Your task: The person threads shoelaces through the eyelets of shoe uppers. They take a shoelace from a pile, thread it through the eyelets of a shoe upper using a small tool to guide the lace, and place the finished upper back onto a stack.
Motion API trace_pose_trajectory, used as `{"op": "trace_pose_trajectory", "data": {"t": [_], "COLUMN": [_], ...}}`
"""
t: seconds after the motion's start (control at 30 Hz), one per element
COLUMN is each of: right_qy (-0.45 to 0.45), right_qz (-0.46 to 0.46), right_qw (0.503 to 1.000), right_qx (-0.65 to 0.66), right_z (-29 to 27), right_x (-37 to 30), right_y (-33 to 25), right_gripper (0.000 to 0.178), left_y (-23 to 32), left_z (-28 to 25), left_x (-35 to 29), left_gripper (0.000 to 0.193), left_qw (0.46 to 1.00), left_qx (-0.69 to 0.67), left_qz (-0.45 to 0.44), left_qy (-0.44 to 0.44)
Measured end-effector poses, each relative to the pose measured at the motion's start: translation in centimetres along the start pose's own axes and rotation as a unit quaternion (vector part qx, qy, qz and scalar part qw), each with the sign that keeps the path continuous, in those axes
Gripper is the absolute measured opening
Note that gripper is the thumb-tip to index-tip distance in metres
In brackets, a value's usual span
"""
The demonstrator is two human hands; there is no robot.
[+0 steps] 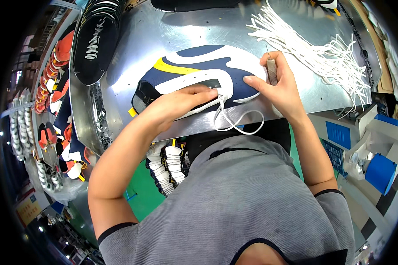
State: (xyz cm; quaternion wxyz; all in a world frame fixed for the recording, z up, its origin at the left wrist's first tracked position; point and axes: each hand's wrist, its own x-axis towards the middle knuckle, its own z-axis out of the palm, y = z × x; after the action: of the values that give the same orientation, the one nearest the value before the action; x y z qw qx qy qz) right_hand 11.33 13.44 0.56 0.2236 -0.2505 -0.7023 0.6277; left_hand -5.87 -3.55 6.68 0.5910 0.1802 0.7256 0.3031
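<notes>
Your left hand [177,104] lies flat on the blue, white and yellow shoe upper [194,73]. Its fingers are stretched out, pressing down near the lace holes, so this grip is loose and not closed around anything. The shoe upper lies flat in the middle of the shiny metal bench [163,31], right in front of you.

Your right hand [276,84] rests on the right end of the shoe upper. Its grip is clenched around a small tool with a thin metal point [271,68] that sticks up between your thumb and fingers.

A white lace [239,121] runs out from under your left fingers. It makes a loose loop at the near edge of the bench, between your two hands.

Just past your right hand lies a big heap of white laces [314,48]. Some of them spread close to your knuckles. At the far left of the bench lies a black shoe upper [95,42]. Lower down on the left are stacks of orange and blue shoe uppers [59,88]. Under the bench edge, close to your left arm, is a bundle of more uppers [168,165]. A blue and white machine [376,154] stands on your right.
</notes>
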Motion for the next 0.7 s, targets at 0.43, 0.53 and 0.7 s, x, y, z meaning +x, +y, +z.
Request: {"op": "trace_pose_trajectory", "data": {"t": [0.43, 0.53, 0.7], "right_qy": [0.007, -0.005, -0.021], "right_qz": [0.145, 0.142, 0.155], "right_qw": [0.985, 0.987, 0.986], "right_qx": [0.092, 0.08, 0.061], "right_z": [-0.3, -0.3, -0.7], "right_x": [0.3, 0.6, 0.6], "right_y": [0.4, 0.2, 0.7], "right_gripper": [0.035, 0.036, 0.03], "left_y": [-1.4, -1.1, 0.0], "left_z": [-0.7, -0.6, -0.6], "left_x": [3.1, 3.5, 3.5], "left_gripper": [0.015, 0.016, 0.013], "left_qw": [0.903, 0.927, 0.943], "left_qx": [0.252, 0.202, 0.161], "left_qz": [0.249, 0.246, 0.257], "left_qy": [0.242, 0.198, 0.134]}}
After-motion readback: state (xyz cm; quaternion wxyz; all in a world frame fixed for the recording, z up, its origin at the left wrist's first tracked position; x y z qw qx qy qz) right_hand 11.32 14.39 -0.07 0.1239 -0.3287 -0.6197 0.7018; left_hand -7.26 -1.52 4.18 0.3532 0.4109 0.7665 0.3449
